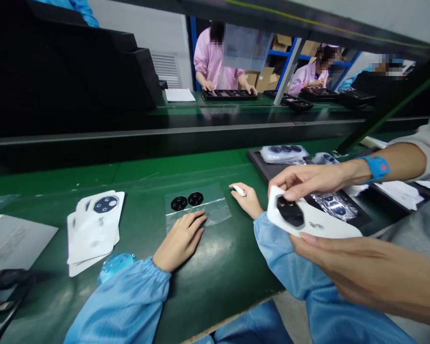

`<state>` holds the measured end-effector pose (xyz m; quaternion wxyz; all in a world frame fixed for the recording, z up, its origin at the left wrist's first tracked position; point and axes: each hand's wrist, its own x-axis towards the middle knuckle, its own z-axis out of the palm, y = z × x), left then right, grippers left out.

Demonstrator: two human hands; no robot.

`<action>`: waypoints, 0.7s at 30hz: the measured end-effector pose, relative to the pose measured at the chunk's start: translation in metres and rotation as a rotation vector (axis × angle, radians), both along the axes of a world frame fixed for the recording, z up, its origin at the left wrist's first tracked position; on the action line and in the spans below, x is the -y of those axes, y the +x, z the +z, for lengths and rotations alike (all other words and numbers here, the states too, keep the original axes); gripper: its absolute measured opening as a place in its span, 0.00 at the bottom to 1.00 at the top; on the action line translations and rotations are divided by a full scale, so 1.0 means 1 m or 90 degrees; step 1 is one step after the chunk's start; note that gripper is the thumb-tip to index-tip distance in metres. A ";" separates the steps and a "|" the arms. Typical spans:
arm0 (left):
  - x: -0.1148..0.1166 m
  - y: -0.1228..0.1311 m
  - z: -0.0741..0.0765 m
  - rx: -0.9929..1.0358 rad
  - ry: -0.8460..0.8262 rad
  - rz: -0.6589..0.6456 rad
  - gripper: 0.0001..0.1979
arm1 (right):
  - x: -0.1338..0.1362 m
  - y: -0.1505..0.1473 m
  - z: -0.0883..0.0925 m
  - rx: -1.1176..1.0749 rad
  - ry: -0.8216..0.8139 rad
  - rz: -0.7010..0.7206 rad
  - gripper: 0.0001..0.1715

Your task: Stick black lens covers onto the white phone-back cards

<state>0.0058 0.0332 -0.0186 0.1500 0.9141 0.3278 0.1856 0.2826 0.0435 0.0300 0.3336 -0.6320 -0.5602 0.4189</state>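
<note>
My left hand (181, 239) lies flat, fingers apart, its fingertips on the lower part of a clear plastic bag (215, 215). Two round black lens pieces, one (179, 203) beside the other (195, 198), show at the bag's upper part. To the bag's right is my right hand (249, 200), its fingers bent, with a small white item (239, 190) at them that I cannot make out well. Another person's two hands hold a white phone-shaped panel (322, 224) with a black camera piece over my right sleeve.
White panels (96, 229) lie stacked at the left, near a blue round item (116, 267) and a white box (17, 243). Wrapped parts (284, 153) rest on a dark tray at the right. People in pink work across the line.
</note>
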 end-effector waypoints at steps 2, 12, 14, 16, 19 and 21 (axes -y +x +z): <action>0.000 0.000 0.000 0.003 0.000 -0.001 0.16 | -0.012 -0.016 -0.027 0.019 0.047 -0.054 0.17; 0.000 -0.002 0.001 0.031 -0.002 -0.007 0.17 | -0.019 -0.011 -0.055 0.044 0.118 -0.067 0.17; -0.001 -0.002 0.000 0.044 -0.002 -0.010 0.17 | -0.019 -0.012 -0.055 0.048 0.120 -0.067 0.16; -0.001 -0.001 -0.001 0.067 0.000 -0.011 0.16 | -0.020 -0.012 -0.055 0.053 0.119 -0.068 0.17; 0.001 0.004 0.006 0.130 0.010 -0.006 0.15 | -0.021 -0.014 -0.055 0.063 0.112 -0.070 0.17; 0.009 0.010 0.022 0.193 0.025 0.015 0.13 | -0.020 -0.016 -0.055 0.071 0.103 -0.069 0.17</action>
